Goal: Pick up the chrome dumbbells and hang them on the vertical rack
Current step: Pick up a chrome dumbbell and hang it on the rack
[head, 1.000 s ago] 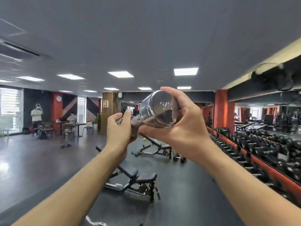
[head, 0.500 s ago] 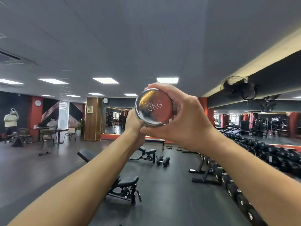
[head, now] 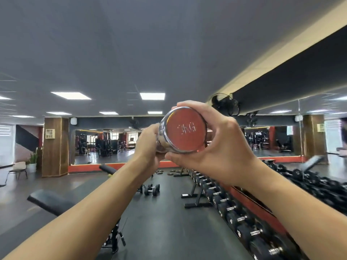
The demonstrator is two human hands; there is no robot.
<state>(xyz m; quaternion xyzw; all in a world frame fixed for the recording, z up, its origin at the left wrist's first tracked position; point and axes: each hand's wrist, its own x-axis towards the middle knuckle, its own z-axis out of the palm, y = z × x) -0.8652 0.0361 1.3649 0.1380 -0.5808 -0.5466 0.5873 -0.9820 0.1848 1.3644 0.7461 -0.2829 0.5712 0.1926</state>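
The dark gym floor [head: 165, 222] carries loose black dumbbells [head: 152, 189], a bench [head: 50, 200] and a long dumbbell rack [head: 197, 204].

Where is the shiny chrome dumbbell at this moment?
The shiny chrome dumbbell is at the centre of the head view, held above the black dumbbell row: the right hand grips its near end, the left hand its far part.

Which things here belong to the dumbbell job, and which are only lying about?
Job: chrome dumbbell, held by the left hand and the right hand.
Lying about: bench, pair of black dumbbells on the floor, long rack of black dumbbells, chair.
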